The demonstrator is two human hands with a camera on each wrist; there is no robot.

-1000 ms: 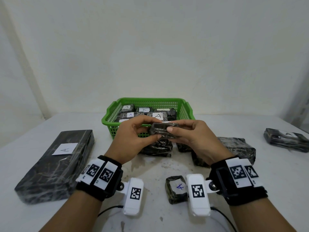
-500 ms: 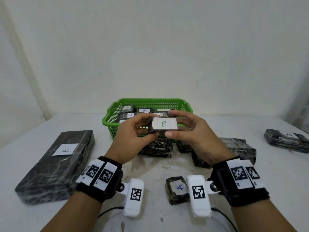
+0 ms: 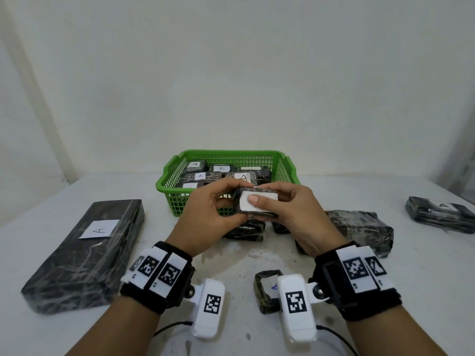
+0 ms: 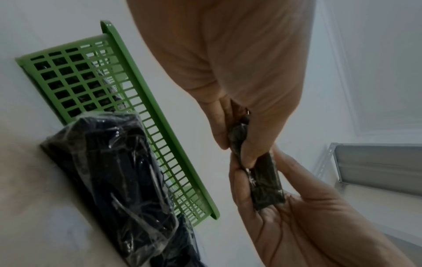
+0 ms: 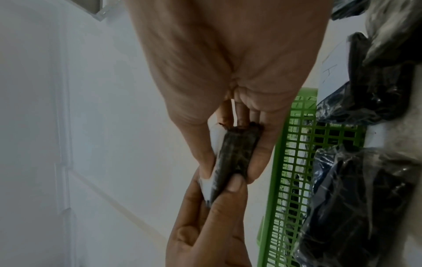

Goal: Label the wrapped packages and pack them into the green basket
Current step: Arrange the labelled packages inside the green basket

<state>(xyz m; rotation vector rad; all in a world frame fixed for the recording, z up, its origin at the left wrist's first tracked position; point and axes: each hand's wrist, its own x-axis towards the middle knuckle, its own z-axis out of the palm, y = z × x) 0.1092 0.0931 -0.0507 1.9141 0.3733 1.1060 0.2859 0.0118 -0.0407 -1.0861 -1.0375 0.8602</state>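
Note:
Both hands hold a small dark wrapped package (image 3: 267,214) in the air just in front of the green basket (image 3: 169,181). A white label (image 3: 264,200) covers its top face. My right hand (image 3: 288,211) grips the package's right end, its thumb pressed flat on the label. My left hand (image 3: 210,214) pinches the left end. The wrist views show the same package (image 4: 262,182) (image 5: 233,151) edge-on between the fingers of both hands. The basket holds several wrapped packages with A and B labels.
A long labelled package (image 3: 84,253) lies at the left, another labelled one (image 3: 439,214) at the far right. Unlabelled wrapped packages (image 3: 359,227) sit under and right of my hands. A small labelled package (image 3: 264,289) rests near the front edge.
The package was turned label-up, showing a green B. It has since come down a little, and my right thumb now lies over the label, hiding the letter.

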